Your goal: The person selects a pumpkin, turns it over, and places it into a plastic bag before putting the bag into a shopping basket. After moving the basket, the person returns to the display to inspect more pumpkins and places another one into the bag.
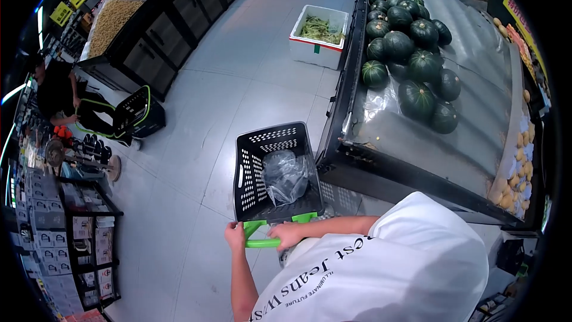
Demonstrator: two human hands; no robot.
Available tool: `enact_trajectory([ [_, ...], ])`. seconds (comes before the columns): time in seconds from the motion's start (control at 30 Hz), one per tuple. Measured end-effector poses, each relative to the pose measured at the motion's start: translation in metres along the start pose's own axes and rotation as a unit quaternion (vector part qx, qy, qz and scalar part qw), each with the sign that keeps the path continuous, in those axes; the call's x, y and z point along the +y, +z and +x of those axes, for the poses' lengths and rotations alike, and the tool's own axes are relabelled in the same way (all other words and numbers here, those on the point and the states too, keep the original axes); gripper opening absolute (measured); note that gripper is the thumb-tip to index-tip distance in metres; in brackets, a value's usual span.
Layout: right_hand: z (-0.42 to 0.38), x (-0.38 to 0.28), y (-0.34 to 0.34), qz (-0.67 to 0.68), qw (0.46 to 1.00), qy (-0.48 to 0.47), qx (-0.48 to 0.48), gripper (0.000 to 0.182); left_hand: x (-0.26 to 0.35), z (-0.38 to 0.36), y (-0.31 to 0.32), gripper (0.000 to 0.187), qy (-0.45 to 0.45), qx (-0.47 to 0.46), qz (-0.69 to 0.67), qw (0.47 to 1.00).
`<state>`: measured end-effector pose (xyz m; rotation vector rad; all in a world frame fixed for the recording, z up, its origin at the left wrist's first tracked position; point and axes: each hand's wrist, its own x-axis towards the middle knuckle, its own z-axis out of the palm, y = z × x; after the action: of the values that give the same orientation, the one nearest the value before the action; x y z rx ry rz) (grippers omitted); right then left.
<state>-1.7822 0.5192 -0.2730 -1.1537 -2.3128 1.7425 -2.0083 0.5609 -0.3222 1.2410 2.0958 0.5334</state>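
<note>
A black shopping basket [247, 173] with perforated walls stands in front of me, close to the floor. Inside it lies a crumpled clear plastic bag [287, 182]; what the bag holds, if anything, I cannot make out. The basket's green handle [262, 242] reaches back toward my body. My left hand [235, 235] is closed at the left end of this handle. On its right part, my right hand [287, 235] is wrapped round the bar, close to my white T-shirt. My fingers are partly hidden.
Right, a slanted display stand [411, 155] bears several dark green pumpkins [416, 98]. A white foam box [316, 52] of leafy trimmings sits beside it. Left, a person [56, 92] holds another basket [143, 116], near a shelf rack [92, 244]. Tiled floor [179, 203] lies between.
</note>
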Motion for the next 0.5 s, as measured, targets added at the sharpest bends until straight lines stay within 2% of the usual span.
enact_trajectory([
  [0.1,0.029,-0.006,-0.010,0.028,1.000,0.010,0.008,0.055,0.010,0.042,-0.010,0.031,0.033,-0.038,0.009,0.999],
  [0.2,0.049,-0.019,-0.032,0.051,0.996,0.064,0.032,0.055,0.036,0.084,-0.015,0.035,0.050,-0.086,0.020,0.995],
  [0.4,0.080,-0.025,-0.065,0.006,0.984,0.137,0.117,0.053,0.098,0.146,-0.009,0.037,0.111,-0.158,0.086,0.977],
  [0.5,0.089,-0.028,-0.078,0.016,0.974,0.170,0.149,0.052,0.111,0.169,-0.003,0.042,0.127,-0.204,0.070,0.968],
])
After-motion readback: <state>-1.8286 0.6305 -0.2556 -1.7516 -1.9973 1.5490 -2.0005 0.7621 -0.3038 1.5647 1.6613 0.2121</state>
